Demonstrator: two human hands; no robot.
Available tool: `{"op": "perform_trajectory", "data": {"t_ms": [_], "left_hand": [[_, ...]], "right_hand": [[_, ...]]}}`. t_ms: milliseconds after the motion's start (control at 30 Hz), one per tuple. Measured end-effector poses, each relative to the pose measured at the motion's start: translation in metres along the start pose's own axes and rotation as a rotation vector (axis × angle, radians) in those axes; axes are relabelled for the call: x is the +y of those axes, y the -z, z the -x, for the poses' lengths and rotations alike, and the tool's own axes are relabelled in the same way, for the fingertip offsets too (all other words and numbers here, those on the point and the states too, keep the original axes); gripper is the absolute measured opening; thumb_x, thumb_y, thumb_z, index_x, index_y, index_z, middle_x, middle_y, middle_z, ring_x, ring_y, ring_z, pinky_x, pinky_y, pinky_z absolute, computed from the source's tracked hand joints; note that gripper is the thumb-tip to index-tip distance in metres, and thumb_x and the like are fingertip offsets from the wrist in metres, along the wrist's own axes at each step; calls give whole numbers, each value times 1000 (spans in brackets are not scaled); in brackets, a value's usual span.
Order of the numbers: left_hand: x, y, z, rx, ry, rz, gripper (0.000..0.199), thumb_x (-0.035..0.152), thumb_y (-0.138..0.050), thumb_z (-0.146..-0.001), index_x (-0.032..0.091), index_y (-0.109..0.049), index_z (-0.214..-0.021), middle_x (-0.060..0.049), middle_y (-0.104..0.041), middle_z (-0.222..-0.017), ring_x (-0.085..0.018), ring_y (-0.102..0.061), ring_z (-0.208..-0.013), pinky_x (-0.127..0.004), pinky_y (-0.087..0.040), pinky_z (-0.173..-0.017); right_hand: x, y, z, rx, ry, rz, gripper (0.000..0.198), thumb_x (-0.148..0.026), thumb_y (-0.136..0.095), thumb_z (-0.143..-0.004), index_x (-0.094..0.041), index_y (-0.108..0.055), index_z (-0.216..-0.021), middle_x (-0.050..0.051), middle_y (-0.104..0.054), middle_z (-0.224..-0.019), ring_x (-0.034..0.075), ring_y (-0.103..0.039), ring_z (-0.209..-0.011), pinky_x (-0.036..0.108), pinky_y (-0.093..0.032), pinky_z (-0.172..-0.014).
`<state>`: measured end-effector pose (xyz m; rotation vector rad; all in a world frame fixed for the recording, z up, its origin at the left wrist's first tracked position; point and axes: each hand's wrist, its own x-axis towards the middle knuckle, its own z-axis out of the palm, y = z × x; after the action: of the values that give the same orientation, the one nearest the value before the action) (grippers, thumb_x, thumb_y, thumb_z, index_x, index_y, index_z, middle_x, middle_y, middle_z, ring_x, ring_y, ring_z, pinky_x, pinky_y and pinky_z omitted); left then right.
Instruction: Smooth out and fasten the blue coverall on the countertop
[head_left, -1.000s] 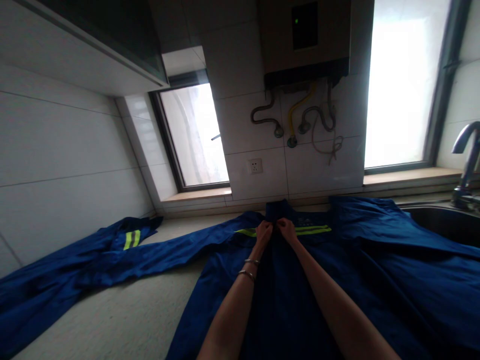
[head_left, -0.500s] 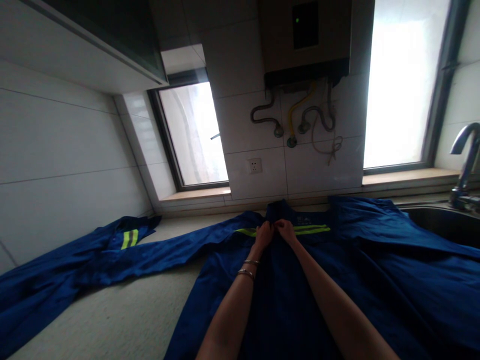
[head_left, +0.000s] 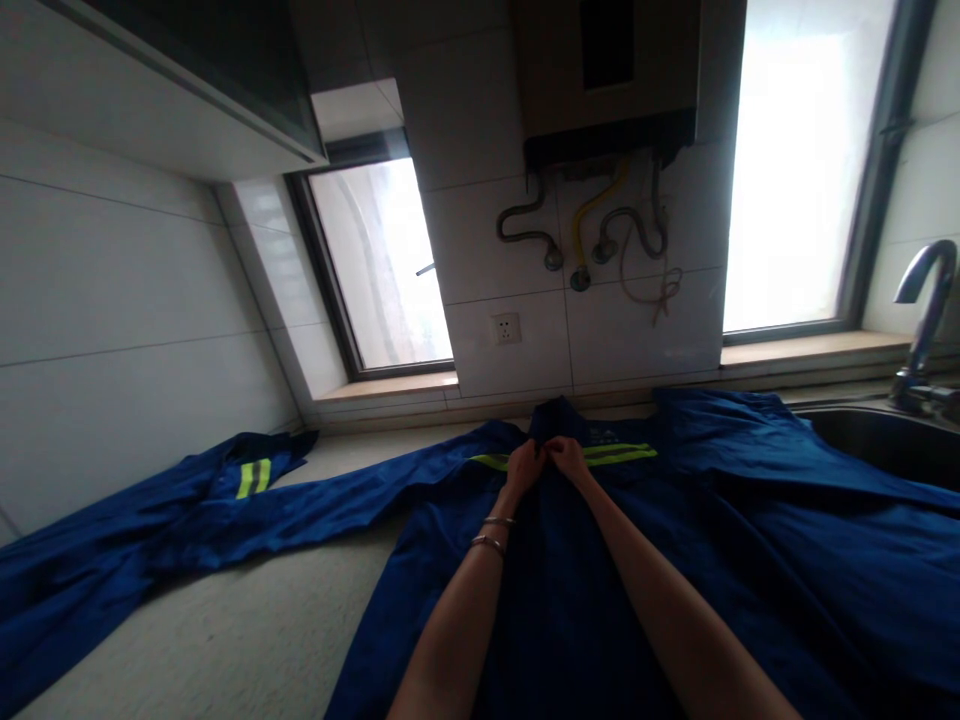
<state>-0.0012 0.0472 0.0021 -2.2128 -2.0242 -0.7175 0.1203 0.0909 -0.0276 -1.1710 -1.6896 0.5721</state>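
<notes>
A dark blue work jacket [head_left: 577,580] with yellow-green reflective stripes lies spread over the counter, its collar [head_left: 559,415] toward the wall. Just below that collar, my left hand [head_left: 525,466] pinches the front edge of the jacket. My right hand [head_left: 566,458] is closed on the same front edge, its fingertips close against those of the left. What exactly sits between the fingertips is too small and dark to make out. Two bangles circle my left wrist.
More blue clothing with a reflective stripe [head_left: 253,478] lies at the left on the pale counter [head_left: 247,620]. Blue fabric [head_left: 810,500] spreads on the right, near a sink [head_left: 870,440] and tap [head_left: 926,300]. A water heater [head_left: 607,70] with pipes hangs above, by two windows.
Both hands stay at the jacket's front below the collar, with only slight finger movement. The view has shifted a little. The green light on the water heater no longer shows.
</notes>
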Motion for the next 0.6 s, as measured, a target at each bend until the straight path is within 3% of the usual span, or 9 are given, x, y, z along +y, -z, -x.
{"op": "perform_trajectory", "data": {"t_ms": [200,367,467,600], "left_hand": [[2,-1,3,-42,74,-14,26,35,-42,-89,16,-55,-100,-10,-65,-96,-20,-60,-92,-26,-40,-72],[-1,9,-5,-1,-23,12,30,37,-36,-91,20,-54,-107,-8,-63,-104,-17,-57,-98,-26,-40,-81],[-20,31,-16,-17,10,-39,33,38,-33,-92,25,-55,-112,-7,-57,-117,-20,-50,-111,-34,-35,-93],[-67,63,-16,-100,128,-84,35,41,-38,-89,33,-53,-120,-3,-41,-138,-33,-30,-128,-57,-21,-99]], "right_hand": [[-4,2,2,-1,28,24,22,-11,-54,-70,-19,-71,-81,2,-70,-84,15,-65,-80,23,-48,-75],[-10,4,5,78,8,109,26,-16,-48,-76,-18,-68,-92,3,-69,-90,15,-63,-84,24,-47,-78],[-13,15,5,165,-4,200,33,-16,-40,-81,-14,-64,-104,8,-64,-104,16,-58,-98,26,-41,-90],[-6,45,-1,162,-19,335,36,-12,-42,-78,-15,-64,-105,10,-57,-118,20,-50,-112,30,-33,-100]]}}
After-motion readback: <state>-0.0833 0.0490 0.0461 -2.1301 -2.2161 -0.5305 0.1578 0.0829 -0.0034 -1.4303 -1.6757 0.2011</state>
